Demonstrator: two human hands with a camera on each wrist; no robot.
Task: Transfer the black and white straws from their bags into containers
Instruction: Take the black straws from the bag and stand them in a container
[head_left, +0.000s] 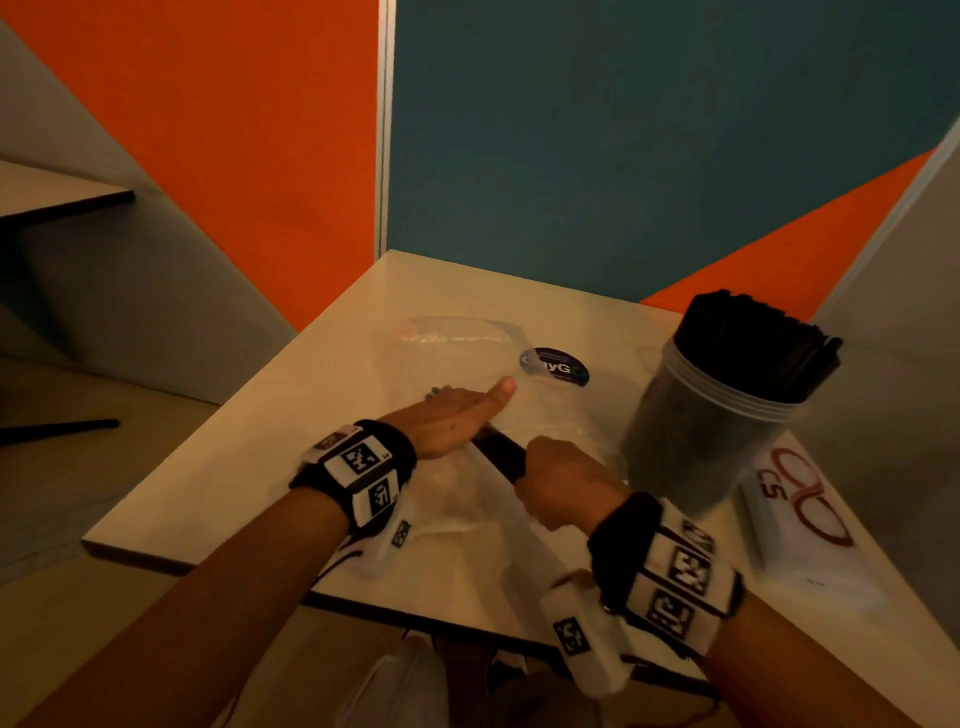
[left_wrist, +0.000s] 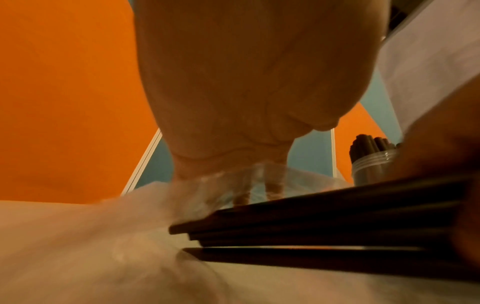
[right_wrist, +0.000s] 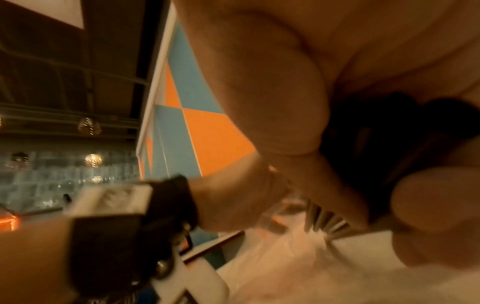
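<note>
On the pale table (head_left: 270, 431), a small bundle of black straws (head_left: 501, 454) lay flat, its long axis running from the right hand (head_left: 558, 488) up and away to the left, under the left hand (head_left: 457, 415). The right hand was curled into a fist around the near end of that bundle, gripping it; the left wrist view showed the straws (left_wrist: 324, 222) as several dark rods side by side, their far ends poking into the mouth of a clear plastic bag (left_wrist: 155, 205). The left hand lay with fingers straight and pressed flat on the bag (head_left: 467, 358), holding the film down (it gripped nothing that could be seen). So the straws pointed out of the bag toward the right fist, and the pull, as I judged it, would have to run along that axis, toward the person. A clear container (head_left: 706, 431) already packed with upright black straws stood just right of the right hand, nearer to it than to the left. White straws were nowhere to be made out.
</note>
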